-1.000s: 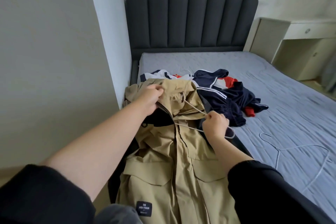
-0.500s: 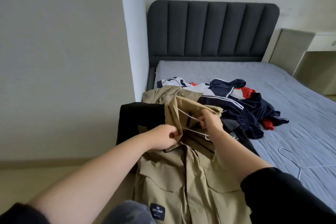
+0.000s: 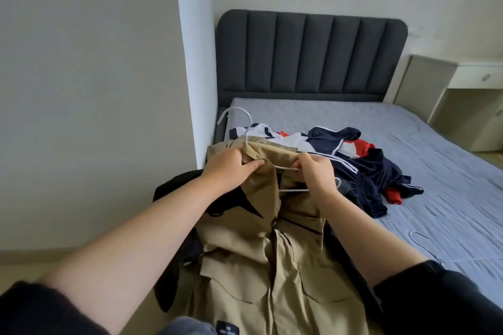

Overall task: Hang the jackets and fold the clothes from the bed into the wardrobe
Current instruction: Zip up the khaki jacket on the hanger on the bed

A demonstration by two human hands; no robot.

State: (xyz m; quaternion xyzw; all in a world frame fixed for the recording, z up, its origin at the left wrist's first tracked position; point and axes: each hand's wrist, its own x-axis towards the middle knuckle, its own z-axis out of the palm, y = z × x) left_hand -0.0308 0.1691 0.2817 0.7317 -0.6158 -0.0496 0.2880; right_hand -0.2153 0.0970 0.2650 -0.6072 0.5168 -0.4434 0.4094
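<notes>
A khaki jacket [image 3: 261,261] hangs in front of me over the bed's near corner, with a white wire hanger [image 3: 288,170] inside its neck and the hook [image 3: 236,111] sticking up above the collar. My left hand [image 3: 231,164] grips the collar on the left. My right hand [image 3: 315,171] grips the collar fabric together with the hanger's arm on the right. Dark lining shows under the jacket. Behind it, a pile of navy, white and red clothes [image 3: 362,166] lies on the bed [image 3: 449,171].
A second white hanger [image 3: 420,236] lies on the grey sheet at right. The dark padded headboard [image 3: 310,54] stands behind, a wall corner [image 3: 193,62] at left, and a white bedside desk [image 3: 462,95] at far right.
Both hands moved up to the collar, now level on either side. The hanger's hook now sticks up above the collar. The view shifted left.
</notes>
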